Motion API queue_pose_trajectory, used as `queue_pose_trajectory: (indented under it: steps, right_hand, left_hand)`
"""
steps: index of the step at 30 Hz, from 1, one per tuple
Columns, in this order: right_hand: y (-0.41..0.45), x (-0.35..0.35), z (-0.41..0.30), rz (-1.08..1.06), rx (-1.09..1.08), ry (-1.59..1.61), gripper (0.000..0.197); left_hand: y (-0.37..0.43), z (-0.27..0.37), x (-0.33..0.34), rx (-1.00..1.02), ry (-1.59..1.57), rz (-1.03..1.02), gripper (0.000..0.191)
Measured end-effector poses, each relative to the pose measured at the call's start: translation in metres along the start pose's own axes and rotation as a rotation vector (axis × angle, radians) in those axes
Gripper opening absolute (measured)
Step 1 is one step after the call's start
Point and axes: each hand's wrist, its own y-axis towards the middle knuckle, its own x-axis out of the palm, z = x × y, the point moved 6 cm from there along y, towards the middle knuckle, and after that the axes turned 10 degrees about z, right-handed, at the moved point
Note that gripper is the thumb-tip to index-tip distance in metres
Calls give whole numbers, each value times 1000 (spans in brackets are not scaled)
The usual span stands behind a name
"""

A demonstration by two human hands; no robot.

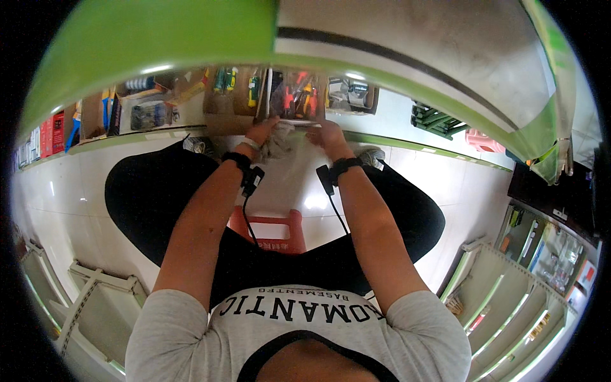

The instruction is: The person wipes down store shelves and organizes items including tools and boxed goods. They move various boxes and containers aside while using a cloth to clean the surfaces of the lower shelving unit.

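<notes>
On the low shelf in front of me stands a shallow box (pixel 305 123) with a pale front edge. Inside it are tools with red and yellow handles (pixel 305 99), partly wrapped in clear plastic. My left hand (pixel 261 132) is at the box's front left corner and holds a crumpled grey cloth (pixel 279 143), which hangs below the edge. At the front right corner, my right hand (pixel 329 136) grips the box, its fingertips partly hidden. Left of the box, a cardboard box (pixel 229 107) contains green and yellow screwdrivers.
A green shelf (pixel 181 38) overhangs the boxes. Another cardboard box (pixel 370 100) with packaged goods stands to the right, then green folded frames (pixel 437 119) and a pink plastic item (pixel 484 140). A red plastic stool (pixel 293 229) is beneath me. White shelving racks (pixel 506 291) stand behind.
</notes>
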Motion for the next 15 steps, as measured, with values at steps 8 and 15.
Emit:
queue_pose_trajectory:
  steps: [8,15]
  right_hand:
    - [15,-42,3,113,40,-8,40]
    - [6,-9,-15,150,-55,-90,38]
  left_hand:
    - [-17,31,22,-85,524,-352,66]
    - [5,16,-8,381,886,-262,67]
